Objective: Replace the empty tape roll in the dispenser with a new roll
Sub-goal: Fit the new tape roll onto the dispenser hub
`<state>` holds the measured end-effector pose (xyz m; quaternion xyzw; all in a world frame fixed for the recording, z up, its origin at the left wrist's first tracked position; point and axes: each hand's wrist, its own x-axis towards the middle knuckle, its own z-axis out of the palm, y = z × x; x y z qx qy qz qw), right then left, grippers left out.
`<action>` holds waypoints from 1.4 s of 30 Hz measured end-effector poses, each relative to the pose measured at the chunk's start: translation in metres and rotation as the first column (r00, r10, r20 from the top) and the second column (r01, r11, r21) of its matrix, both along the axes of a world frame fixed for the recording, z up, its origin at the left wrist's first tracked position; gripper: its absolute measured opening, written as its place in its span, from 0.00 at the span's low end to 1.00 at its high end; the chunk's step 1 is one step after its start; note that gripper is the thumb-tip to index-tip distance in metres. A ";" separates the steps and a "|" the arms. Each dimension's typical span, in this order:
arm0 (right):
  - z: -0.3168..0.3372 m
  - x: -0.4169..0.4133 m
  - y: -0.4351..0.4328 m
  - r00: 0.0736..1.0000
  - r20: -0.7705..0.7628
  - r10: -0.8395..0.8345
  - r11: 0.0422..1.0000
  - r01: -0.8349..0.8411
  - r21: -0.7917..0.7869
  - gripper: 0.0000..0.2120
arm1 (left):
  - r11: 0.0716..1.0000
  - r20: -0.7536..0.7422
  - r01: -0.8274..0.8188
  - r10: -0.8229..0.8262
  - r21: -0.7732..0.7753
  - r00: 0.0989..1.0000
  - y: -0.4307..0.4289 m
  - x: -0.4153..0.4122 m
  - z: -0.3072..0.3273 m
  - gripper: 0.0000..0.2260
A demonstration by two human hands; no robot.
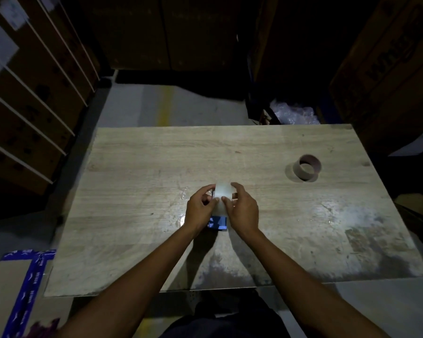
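Note:
A clear, whitish new tape roll (223, 191) stands on edge at the middle of the wooden table (137, 181), above a blue tape dispenser (218, 223) that is mostly hidden by my hands. My left hand (198, 211) holds the roll's left side with curled fingers. My right hand (242, 209) grips its right side, thumb on the front of the tape. Whether the roll sits on the dispenser's hub is hidden. The empty brown cardboard core (306, 170) lies apart at the right of the table.
Crumpled clear tape or film (184, 194) lies just left of my hands. Stacked cardboard boxes (29, 98) line the left and right sides. A box with blue tape (22, 284) stands at the lower left. Bubble wrap (296, 114) lies beyond the table's far edge.

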<state>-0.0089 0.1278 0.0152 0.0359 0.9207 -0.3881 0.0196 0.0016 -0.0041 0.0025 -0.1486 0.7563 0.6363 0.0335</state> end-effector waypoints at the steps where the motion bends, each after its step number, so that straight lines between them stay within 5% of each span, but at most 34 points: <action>1: -0.002 0.001 0.002 0.999 -0.014 0.052 0.998 -0.051 0.034 0.21 | 1.000 -0.004 -0.007 0.007 -0.004 1.000 0.001 0.000 0.000 0.17; 6: -0.009 0.009 0.013 0.966 -0.052 0.254 0.925 -0.227 0.304 0.19 | 0.996 -0.034 0.024 -0.027 -0.087 0.999 0.000 0.002 -0.002 0.19; 10: -0.004 0.012 0.016 0.945 -0.128 0.302 0.901 -0.239 0.362 0.19 | 0.931 -0.095 0.131 -0.172 -0.339 0.980 -0.006 0.006 -0.005 0.20; 14: -0.004 0.006 0.020 0.912 -0.095 0.398 0.819 -0.307 0.484 0.18 | 0.760 -0.182 0.179 -0.364 -0.624 0.914 -0.013 0.005 -0.007 0.19; 20: 0.002 -0.003 0.018 0.911 -0.142 0.387 0.849 -0.292 0.440 0.12 | 0.490 -0.089 0.214 -0.524 -0.845 0.847 -0.020 -0.005 -0.009 0.20; 28: -0.005 0.004 0.029 0.882 -0.120 0.456 0.841 -0.382 0.384 0.15 | 0.568 -0.246 0.142 -0.549 -0.810 0.799 -0.019 0.012 -0.008 0.15; 33: -0.006 0.013 0.028 0.861 -0.204 0.466 0.848 -0.369 0.379 0.15 | 0.547 -0.214 0.144 -0.536 -0.824 0.817 -0.012 0.019 -0.012 0.11; 42: -0.016 0.018 0.024 0.849 -0.275 0.451 0.855 -0.321 0.408 0.09 | 0.646 -0.284 0.125 -0.490 -0.753 0.824 -0.009 0.025 -0.019 0.05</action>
